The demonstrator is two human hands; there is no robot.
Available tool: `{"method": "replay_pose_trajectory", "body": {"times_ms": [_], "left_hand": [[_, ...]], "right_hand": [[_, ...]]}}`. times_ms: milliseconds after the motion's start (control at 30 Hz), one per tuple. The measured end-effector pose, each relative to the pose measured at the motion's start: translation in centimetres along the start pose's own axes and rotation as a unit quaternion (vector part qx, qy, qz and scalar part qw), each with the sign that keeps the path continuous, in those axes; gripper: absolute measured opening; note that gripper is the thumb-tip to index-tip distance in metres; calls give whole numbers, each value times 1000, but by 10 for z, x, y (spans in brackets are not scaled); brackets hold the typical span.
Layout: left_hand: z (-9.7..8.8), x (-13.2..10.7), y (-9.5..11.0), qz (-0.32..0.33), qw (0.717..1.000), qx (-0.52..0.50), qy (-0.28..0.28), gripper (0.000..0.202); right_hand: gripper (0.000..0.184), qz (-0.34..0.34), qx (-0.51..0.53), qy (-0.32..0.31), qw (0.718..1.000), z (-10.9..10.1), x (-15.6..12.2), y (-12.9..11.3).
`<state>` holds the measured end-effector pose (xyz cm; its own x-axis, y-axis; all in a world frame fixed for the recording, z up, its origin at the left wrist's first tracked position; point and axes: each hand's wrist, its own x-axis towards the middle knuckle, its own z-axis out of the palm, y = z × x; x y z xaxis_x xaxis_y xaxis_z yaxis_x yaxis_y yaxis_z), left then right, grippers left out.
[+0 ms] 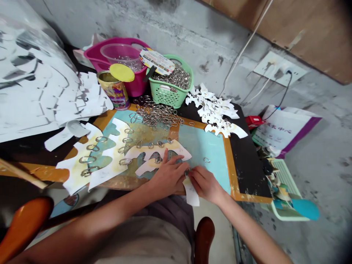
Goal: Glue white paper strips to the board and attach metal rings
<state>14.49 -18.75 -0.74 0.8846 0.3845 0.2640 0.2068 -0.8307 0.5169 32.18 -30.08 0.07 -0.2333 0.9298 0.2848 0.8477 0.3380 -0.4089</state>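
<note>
My left hand (170,175) lies over a white notched cut piece (193,194), its thumb side pressed on the piece and the other fingers stretched across the table. One end of the piece hangs past the table's front edge. My right hand (205,183) pinches at a small metal ring (187,172) on that piece, close to my left fingertips, which partly hide the ring. Just beyond my left hand lies a notched white piece (178,148) with several oval rings along its edge. Two larger white pieces (110,175) with rings and yellowish stains are at the left.
A pile of metal rings (159,115) lies at the back, before a green basket (169,93) full of rings. Beside it stand a pink basket (137,86) and an open can (117,93). White pieces (217,113) are heaped back right. One loose ring (206,160) lies right.
</note>
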Motion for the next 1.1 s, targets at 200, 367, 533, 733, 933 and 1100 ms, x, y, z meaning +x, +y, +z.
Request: {"method": "replay_pose_trajectory", "body": {"times_ms": [200, 367, 533, 733, 933, 1100], "left_hand": [[2, 0, 0, 16, 1000, 7, 15, 19], [5, 0, 1, 65, 997, 34, 18, 21], [5, 3, 2, 50, 999, 17, -9, 27], [5, 2, 0, 39, 999, 9, 13, 28], [6, 2, 1, 33, 999, 16, 6, 28], [6, 0, 0, 33, 999, 15, 8, 24]], "right_hand": [[17, 41, -35, 39, 998, 8, -13, -21], [20, 42, -39, 68, 996, 10, -19, -23], [20, 40, -7, 78, 996, 7, -24, -22], [26, 108, 81, 68, 988, -1, -20, -23], [25, 49, 78, -50, 995, -18, -1, -1], [19, 27, -52, -67, 996, -8, 0, -4]]}}
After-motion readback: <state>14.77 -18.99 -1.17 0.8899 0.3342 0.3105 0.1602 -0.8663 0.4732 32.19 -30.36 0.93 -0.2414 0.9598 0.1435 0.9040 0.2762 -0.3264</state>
